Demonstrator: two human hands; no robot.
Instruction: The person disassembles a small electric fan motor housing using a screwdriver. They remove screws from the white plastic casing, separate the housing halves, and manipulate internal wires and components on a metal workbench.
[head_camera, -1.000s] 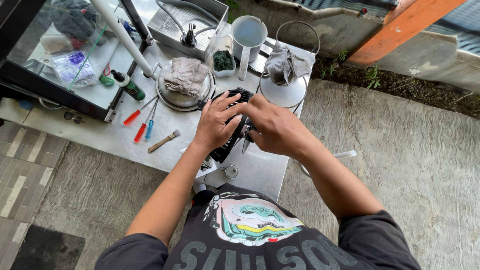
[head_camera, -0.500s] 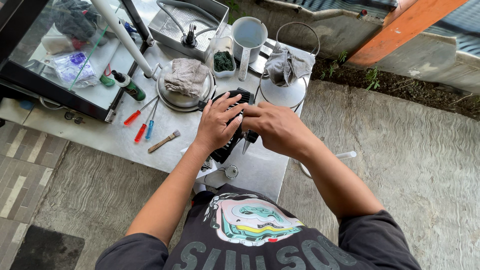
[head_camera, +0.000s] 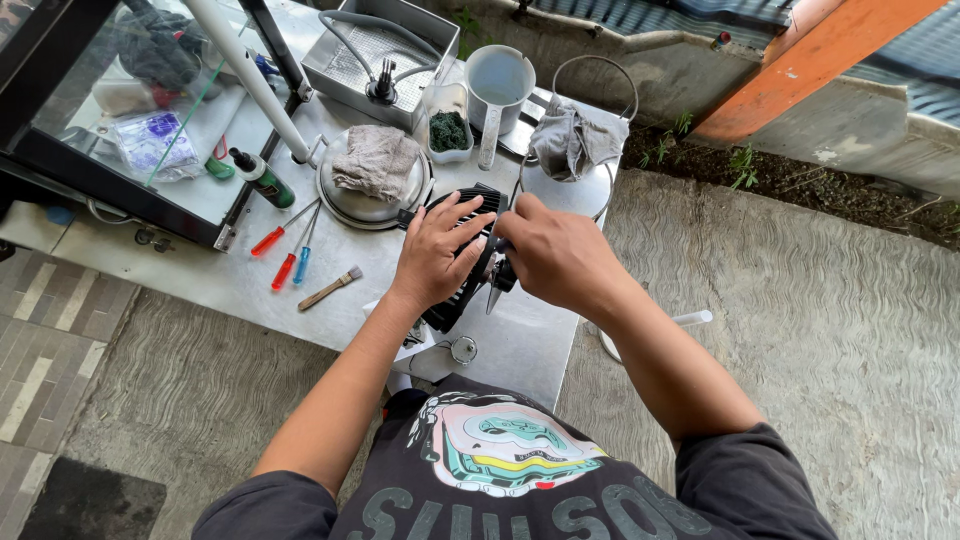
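Note:
A black ribbed part (head_camera: 468, 292) lies on the metal table (head_camera: 230, 290) in front of me. My left hand (head_camera: 440, 250) rests flat on top of it with fingers spread, pressing it down. My right hand (head_camera: 560, 258) is closed around a small tool with a dark grip and a metal tip (head_camera: 494, 292), held at the part's right edge. What the tip touches is hidden by my fingers.
Two red screwdrivers (head_camera: 272, 240), a blue one (head_camera: 302, 262) and a small brush (head_camera: 330, 288) lie left of the part. Behind stand a lidded pan with a rag (head_camera: 375, 165), a green bottle (head_camera: 262, 178), a white jug (head_camera: 498, 85), a steel tray (head_camera: 380, 60) and a glass case (head_camera: 140, 120).
Both hands have stayed on the black part; my right hand has shifted slightly with the tool. The view has drifted a little.

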